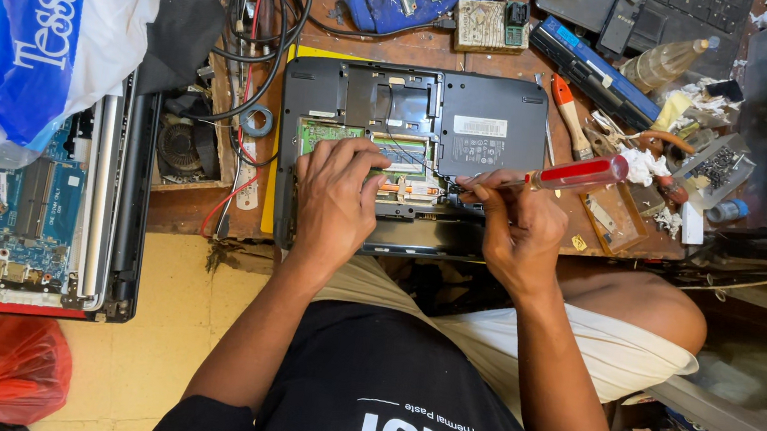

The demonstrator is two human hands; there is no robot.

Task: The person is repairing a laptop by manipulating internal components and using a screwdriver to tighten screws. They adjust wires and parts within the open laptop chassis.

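While the upturned laptop [409,156] lies at the upper middle of the frame on the wooden workbench [185,209], its bottom cover is partly off and a green circuit board [327,134] with copper parts shows in the opened bay. The left hand [335,203] rests flat over that bay, fingers curled down onto the board and pressing rather than grasping anything I can make out. The right hand [515,227] is clenched around a red-handled screwdriver [576,174], its thin shaft pointing left toward the middle of the bay, just beside the left fingertips. By my judgement the step in hand is working a small screw or clip inside the compartment; the next move calls for keeping the tip seated squarely and the laptop steadied so the tip does not slip onto the board. Outward from there, an orange-handled tool [569,114] and crumpled tissue [638,163] lie at the right, near a long dark battery pack [594,72]. Black cables [260,32] and a roll of tape [256,119] lie to the left, and another dismantled laptop with a blue board [4,214] sits at the far left under a blue and white plastic bag [14,25]. A red bag [11,366] lies at the lower left.
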